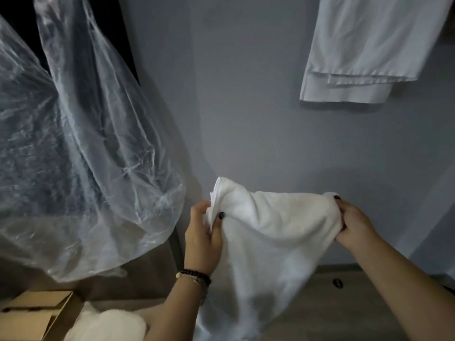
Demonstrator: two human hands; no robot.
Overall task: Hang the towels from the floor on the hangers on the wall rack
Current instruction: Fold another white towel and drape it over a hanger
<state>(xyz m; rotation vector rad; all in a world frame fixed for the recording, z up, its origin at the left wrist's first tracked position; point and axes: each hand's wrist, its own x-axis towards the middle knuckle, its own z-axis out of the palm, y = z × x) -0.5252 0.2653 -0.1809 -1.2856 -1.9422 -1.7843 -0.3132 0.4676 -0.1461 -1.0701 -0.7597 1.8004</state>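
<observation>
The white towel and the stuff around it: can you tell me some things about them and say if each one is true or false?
1. Both hands hold the white towel. True: the left hand and the right hand each grip an upper corner.
2. The towel lies flat on the floor. False: it is held up and hangs down between the hands.
3. A clear plastic cover hangs to the left of the towel. True.
4. The cloth hanging at the upper right is red. False: it is white.
5. The left wrist wears a beaded bracelet. True.
6. A cardboard box sits at the lower right. False: it is at the lower left.
</observation>
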